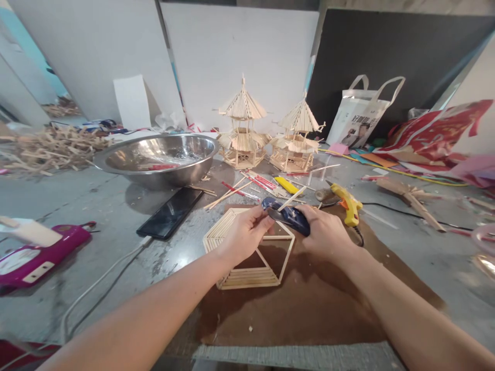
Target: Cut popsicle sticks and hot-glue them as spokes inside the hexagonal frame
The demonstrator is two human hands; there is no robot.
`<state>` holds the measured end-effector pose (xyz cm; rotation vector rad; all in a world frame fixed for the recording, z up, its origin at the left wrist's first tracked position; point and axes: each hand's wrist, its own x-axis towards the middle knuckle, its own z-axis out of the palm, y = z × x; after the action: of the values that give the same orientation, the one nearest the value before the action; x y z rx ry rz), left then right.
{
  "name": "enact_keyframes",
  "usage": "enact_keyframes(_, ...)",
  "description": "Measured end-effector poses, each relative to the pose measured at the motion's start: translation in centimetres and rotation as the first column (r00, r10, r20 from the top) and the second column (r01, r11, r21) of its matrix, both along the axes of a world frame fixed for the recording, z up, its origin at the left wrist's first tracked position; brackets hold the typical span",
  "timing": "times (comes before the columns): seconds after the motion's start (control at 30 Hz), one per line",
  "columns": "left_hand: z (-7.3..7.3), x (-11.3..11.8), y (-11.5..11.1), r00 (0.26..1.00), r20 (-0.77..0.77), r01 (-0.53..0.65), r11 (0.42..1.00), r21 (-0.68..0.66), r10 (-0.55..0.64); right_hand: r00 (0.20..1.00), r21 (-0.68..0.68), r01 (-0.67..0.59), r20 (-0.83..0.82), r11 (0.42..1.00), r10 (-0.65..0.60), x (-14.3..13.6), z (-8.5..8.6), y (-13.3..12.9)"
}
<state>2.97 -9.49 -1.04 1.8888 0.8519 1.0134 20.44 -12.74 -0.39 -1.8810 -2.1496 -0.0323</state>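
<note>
Nearest, on the brown mat (309,309): a hexagonal frame of thin sticks (247,257), flat, partly filled with rows along its left and bottom sides. Just above it, left hand (245,234) pinched narrow on the near end of a thin stick (292,198); right hand (327,234) wrapped around dark blue cutters (288,216), blades apparently closed on or about the stick, though hard to tell at this angle.

To trim well: hold the stick steady close to the blades, keep fingertips clear of the jaws, cut square, and check the length against the open gap in the frame before gluing.

Just beyond the right hand, a yellow glue gun (348,203) lying on the surface (96,216), cord trailing right. Left of the mat, a black phone (170,211). Past the hands, loose red and plain sticks (251,185). Further back, a steel bowl (158,159) and two finished stick pavilions (266,134) before the leaning boards.
</note>
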Motion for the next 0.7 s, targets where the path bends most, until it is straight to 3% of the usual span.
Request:
enact_keyframes(0.37,-0.3,2.1,0.3,0.998,-0.021,0.056,0.998,-0.003,-0.056,0.996,0.016,0.016,-0.084,1.0,-0.014,1.8,-2.3,-0.2)
enact_keyframes(0.7,-0.7,1.4,-0.6,0.997,-0.055,0.053,0.998,-0.031,-0.055,0.997,0.019,-0.032,-0.066,0.999,0.033,1.4,-2.3,-0.6)
